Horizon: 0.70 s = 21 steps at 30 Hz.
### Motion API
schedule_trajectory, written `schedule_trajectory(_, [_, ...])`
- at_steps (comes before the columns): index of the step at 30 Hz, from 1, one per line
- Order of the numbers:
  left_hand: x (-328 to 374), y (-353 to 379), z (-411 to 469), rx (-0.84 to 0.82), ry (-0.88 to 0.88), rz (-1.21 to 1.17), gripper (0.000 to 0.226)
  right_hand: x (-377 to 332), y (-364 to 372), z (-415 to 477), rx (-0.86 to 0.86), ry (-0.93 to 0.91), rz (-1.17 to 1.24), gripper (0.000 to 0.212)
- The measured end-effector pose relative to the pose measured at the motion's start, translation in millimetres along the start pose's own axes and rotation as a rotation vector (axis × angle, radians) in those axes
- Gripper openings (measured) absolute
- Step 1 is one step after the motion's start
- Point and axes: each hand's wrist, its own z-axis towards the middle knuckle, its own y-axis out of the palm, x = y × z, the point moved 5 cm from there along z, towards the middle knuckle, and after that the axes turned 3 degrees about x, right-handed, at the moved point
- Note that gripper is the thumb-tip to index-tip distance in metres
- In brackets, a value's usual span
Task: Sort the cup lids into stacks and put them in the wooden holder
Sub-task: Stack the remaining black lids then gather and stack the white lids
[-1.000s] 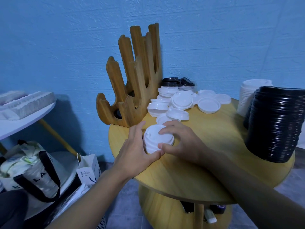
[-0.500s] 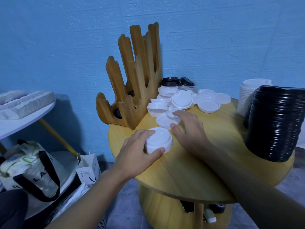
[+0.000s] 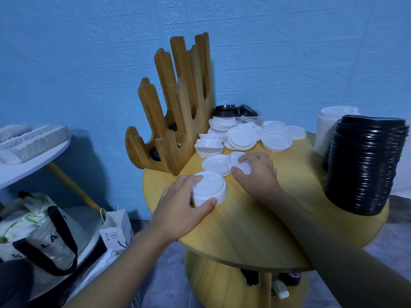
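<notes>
My left hand point(image 3: 181, 201) grips a short stack of white domed lids point(image 3: 210, 188) standing on the round wooden table point(image 3: 255, 230). My right hand point(image 3: 258, 170) closes its fingertips on a single white lid point(image 3: 240, 162) that overlaps an upturned white lid point(image 3: 214, 164). Behind them lie several loose white lids point(image 3: 242, 137) and small white stacks point(image 3: 209, 147). The wooden holder point(image 3: 178, 112) stands at the table's back left, with a dark lid in its lowest slot.
A tall stack of black lids point(image 3: 364, 165) and a white stack point(image 3: 329, 130) fill the table's right side. Black lids point(image 3: 225, 110) sit at the back by the blue wall. To the left are a white side table point(image 3: 33, 161) and bags point(image 3: 40, 232) on the floor.
My right hand left the white stack and reached back to the single lid behind it. My left hand kept hold of the stack, which shifted slightly.
</notes>
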Motion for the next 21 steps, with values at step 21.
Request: schedule_trajectory(21, [-12.9,5.9,1.8,-0.014,-0.088,-0.091,0.103,-41.2,10.1,-38.9,-0.331,-0.513,0.161,0.042])
